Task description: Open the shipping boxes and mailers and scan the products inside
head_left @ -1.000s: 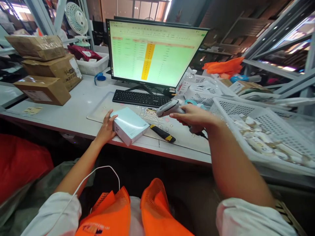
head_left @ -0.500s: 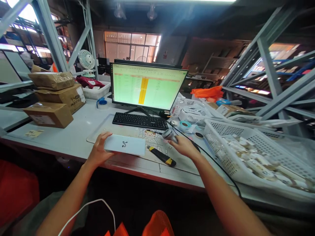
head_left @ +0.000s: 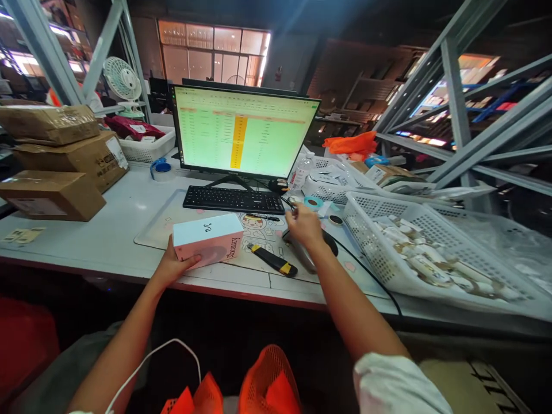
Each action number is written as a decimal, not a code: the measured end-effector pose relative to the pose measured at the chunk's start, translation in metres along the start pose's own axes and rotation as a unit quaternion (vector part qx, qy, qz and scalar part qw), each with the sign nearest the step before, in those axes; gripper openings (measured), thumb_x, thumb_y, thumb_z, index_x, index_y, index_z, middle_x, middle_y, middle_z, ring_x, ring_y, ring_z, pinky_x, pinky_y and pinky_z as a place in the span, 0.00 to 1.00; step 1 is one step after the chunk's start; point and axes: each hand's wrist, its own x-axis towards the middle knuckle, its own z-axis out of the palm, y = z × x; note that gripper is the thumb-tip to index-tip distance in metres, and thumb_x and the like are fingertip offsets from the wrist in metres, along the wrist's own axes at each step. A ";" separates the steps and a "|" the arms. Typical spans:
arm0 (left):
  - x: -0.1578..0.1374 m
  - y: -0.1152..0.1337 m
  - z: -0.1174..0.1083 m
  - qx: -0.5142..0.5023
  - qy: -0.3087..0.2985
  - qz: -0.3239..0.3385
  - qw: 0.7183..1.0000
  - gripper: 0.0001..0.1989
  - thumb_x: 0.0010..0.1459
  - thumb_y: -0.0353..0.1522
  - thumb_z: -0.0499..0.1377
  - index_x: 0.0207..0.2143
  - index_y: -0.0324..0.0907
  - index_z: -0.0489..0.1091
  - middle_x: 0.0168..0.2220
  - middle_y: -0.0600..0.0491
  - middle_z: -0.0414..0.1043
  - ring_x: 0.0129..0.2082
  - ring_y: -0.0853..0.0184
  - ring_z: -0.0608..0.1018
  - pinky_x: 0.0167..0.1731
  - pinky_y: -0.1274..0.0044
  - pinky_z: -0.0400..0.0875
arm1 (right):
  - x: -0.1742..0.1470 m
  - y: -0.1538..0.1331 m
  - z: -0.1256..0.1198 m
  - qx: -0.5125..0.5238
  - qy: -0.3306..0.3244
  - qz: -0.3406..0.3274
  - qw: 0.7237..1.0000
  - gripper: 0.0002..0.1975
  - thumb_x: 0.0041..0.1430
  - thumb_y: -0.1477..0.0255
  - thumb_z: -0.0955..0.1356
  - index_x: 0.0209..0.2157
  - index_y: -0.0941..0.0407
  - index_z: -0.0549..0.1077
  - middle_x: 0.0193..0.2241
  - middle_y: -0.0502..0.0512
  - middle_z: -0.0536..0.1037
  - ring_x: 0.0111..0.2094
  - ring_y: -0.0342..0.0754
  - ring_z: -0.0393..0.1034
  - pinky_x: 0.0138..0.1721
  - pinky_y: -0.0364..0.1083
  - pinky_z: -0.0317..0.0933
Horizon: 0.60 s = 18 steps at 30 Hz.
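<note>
My left hand (head_left: 176,265) is wrapped round the near left corner of a small box (head_left: 209,244), thumb across its front. The box has a white top with a dark squiggle and a pink side with printed lettering. It is tilted, its top and front both showing. My right hand (head_left: 305,225) is above the mat, fingers bent together near the cable behind it; what they hold, if anything, is hidden. Under that hand lies a grey and black barcode scanner (head_left: 302,253), partly covered by the wrist. Between the hands a black and yellow utility knife (head_left: 273,260) rests on the mat.
A keyboard (head_left: 233,199) and a monitor (head_left: 245,132) stand behind the box. Cardboard boxes (head_left: 52,195) are stacked at left, near blue tape (head_left: 163,168). On the right, a white basket (head_left: 371,247) holds many small packets. A black cable (head_left: 375,273) runs along the basket.
My right hand has let go of the barcode scanner, now lying on the mat, and moved forward. My left hand has tilted the box so its pink side shows. The view has shifted.
</note>
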 end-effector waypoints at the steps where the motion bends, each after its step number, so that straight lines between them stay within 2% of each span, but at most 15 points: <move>1: 0.000 0.002 0.001 0.004 0.005 -0.001 1.000 0.48 0.39 0.43 0.76 0.58 0.40 0.60 0.50 0.42 0.76 0.55 0.50 0.77 0.57 0.57 0.69 | 0.014 -0.009 0.005 0.009 -0.054 -0.020 0.998 0.25 0.71 0.68 0.58 0.65 0.61 0.64 0.51 0.66 0.78 0.53 0.57 0.71 0.57 0.50 0.61; 3: 0.001 0.005 0.002 0.004 0.014 -0.007 1.000 0.48 0.37 0.42 0.77 0.57 0.40 0.60 0.49 0.42 0.76 0.55 0.50 0.77 0.56 0.58 0.70 | 0.037 -0.027 0.019 0.012 -0.153 -0.048 0.987 0.25 0.68 0.70 0.62 0.65 0.58 0.66 0.52 0.64 0.78 0.54 0.56 0.71 0.56 0.49 0.61; 5: 0.001 0.007 0.002 -0.001 0.019 -0.012 1.000 0.48 0.35 0.42 0.77 0.57 0.40 0.61 0.48 0.42 0.77 0.55 0.49 0.77 0.56 0.57 0.70 | 0.053 -0.042 0.035 0.008 -0.188 -0.052 0.981 0.28 0.65 0.72 0.65 0.66 0.57 0.65 0.56 0.66 0.76 0.56 0.58 0.70 0.56 0.49 0.61; 8: 0.001 0.005 0.001 -0.007 0.009 -0.012 1.000 0.48 0.35 0.41 0.78 0.56 0.41 0.62 0.48 0.42 0.77 0.54 0.48 0.77 0.55 0.57 0.70 | 0.063 -0.056 0.056 0.002 -0.174 -0.029 0.984 0.31 0.67 0.73 0.61 0.70 0.60 0.58 0.59 0.73 0.72 0.58 0.62 0.68 0.57 0.55 0.60; 12: 0.003 -0.002 -0.003 0.008 0.007 0.004 1.000 0.46 0.37 0.42 0.77 0.57 0.41 0.62 0.49 0.42 0.75 0.53 0.48 0.77 0.55 0.56 0.71 | 0.069 -0.060 0.071 0.005 -0.206 -0.022 0.978 0.27 0.65 0.73 0.65 0.65 0.61 0.66 0.57 0.73 0.73 0.58 0.62 0.69 0.58 0.54 0.61; 14: 0.004 -0.006 -0.003 0.030 0.031 0.025 0.999 0.46 0.37 0.42 0.77 0.58 0.42 0.63 0.51 0.42 0.73 0.54 0.49 0.76 0.56 0.57 0.71 | 0.072 -0.061 0.072 0.014 -0.214 -0.021 0.976 0.27 0.65 0.73 0.65 0.64 0.61 0.68 0.59 0.74 0.72 0.58 0.62 0.69 0.58 0.54 0.61; 18: 0.005 -0.009 0.000 0.106 0.091 0.077 0.987 0.42 0.38 0.44 0.76 0.54 0.43 0.68 0.51 0.44 0.71 0.57 0.49 0.73 0.57 0.59 0.70 | 0.070 -0.078 0.068 0.059 -0.184 -0.040 0.980 0.29 0.66 0.73 0.63 0.68 0.62 0.63 0.62 0.73 0.69 0.62 0.63 0.65 0.60 0.55 0.59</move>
